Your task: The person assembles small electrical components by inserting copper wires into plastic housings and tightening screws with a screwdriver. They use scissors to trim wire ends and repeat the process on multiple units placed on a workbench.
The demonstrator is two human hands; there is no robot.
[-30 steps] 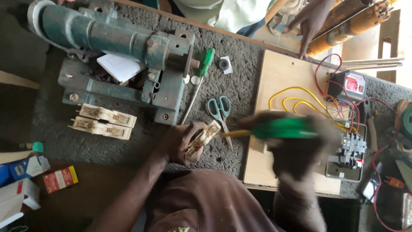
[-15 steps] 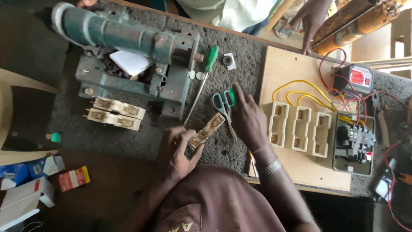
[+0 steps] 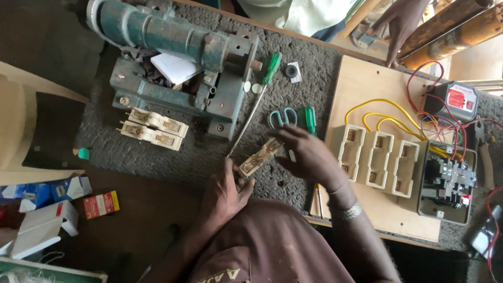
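Your left hand [image 3: 226,191] has its fingers [image 3: 242,183] pinched on one cream fuse holder [image 3: 261,156]; your right hand [image 3: 309,157], fingers loosely curled, touches its far end. Beyond it sits one green machine [image 3: 178,57], with two cream holders [image 3: 152,127] at its base. One long screwdriver [image 3: 254,102] and one pair of scissors [image 3: 282,116] lie beside the right hand.

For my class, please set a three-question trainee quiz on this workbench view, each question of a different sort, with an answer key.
1. True or false: the left hand holds the cream ceramic fuse carrier with brass contacts.
2. What lies under the right hand? A. teal-handled scissors B. a hammer C. a paintbrush
3. Fill in: the long green-handled screwdriver lies beside the big green cast-iron ____.

Key: 1 true; 2 A; 3 machine.
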